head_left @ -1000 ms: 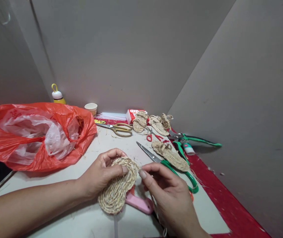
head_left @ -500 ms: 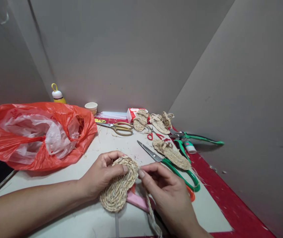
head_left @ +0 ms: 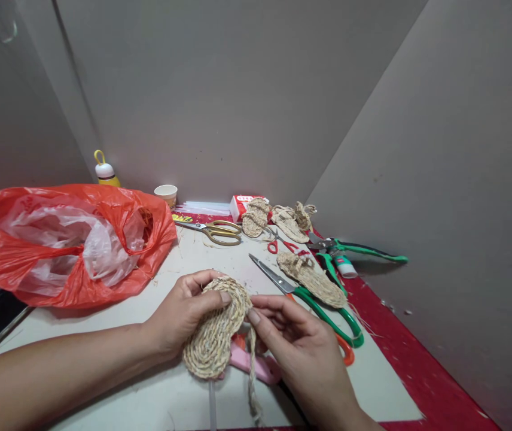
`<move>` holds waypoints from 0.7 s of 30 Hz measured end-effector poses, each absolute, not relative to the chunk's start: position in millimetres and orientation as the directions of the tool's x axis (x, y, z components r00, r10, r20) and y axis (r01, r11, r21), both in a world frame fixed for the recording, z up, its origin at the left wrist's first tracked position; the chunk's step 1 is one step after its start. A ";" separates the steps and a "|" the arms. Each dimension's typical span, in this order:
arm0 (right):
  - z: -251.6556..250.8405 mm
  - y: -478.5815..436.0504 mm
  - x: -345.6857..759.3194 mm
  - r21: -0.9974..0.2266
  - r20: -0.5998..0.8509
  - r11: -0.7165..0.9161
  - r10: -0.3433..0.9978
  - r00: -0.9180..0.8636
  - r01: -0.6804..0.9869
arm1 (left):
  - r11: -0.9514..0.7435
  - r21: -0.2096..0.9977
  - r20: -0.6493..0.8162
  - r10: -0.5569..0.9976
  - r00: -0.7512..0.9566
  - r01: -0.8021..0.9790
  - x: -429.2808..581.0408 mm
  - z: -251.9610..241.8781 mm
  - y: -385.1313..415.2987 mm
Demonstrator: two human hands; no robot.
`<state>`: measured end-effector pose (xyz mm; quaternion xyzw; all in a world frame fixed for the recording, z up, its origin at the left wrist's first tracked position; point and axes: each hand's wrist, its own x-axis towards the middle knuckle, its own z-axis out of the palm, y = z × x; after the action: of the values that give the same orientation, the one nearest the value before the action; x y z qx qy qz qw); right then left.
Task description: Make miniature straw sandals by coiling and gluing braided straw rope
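My left hand (head_left: 179,314) grips a small woven straw sole (head_left: 215,335), thumb pressed on its top face, holding it tilted just above the table. My right hand (head_left: 298,350) pinches a braided straw cord (head_left: 252,377) at the sole's right edge; the cord hangs down toward the table's front edge. Beneath the sole lies a pink-handled tool (head_left: 256,366), mostly covered.
Green-handled scissors (head_left: 314,302) and a finished straw sandal (head_left: 312,280) lie right of my hands. Further back are gold scissors (head_left: 213,231), small red scissors (head_left: 283,244), green pruners (head_left: 354,250), more sandals (head_left: 278,218), a paper cup (head_left: 165,194). A red plastic bag (head_left: 72,242) fills the left.
The braided cord has come into view and now hangs straight down from my right fingers. Both hands shifted slightly up with the sole.
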<state>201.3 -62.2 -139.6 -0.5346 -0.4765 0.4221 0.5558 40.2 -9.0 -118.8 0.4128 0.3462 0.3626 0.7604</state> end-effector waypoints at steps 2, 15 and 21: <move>-139.8 -62.3 200.4 -0.997 0.073 0.071 0.981 0.180 0.017 | 0.401 0.868 -0.222 0.841 0.494 -0.293 40.6 -118.4 -8.4; -121.8 -64.8 226.0 -0.416 0.796 0.598 0.603 -0.043 0.685 | 0.372 0.853 -0.231 0.898 0.374 -0.367 35.9 -122.8 12.8; -129.7 -91.2 213.9 -0.058 0.332 0.641 0.736 -0.591 0.765 | 0.272 0.860 -0.197 0.958 0.210 -0.432 25.7 -127.5 38.3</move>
<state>213.9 -91.2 -129.7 -0.4213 -0.8907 -0.0453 0.1649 25.7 38.3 -127.5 0.3417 0.3844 0.4973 0.6987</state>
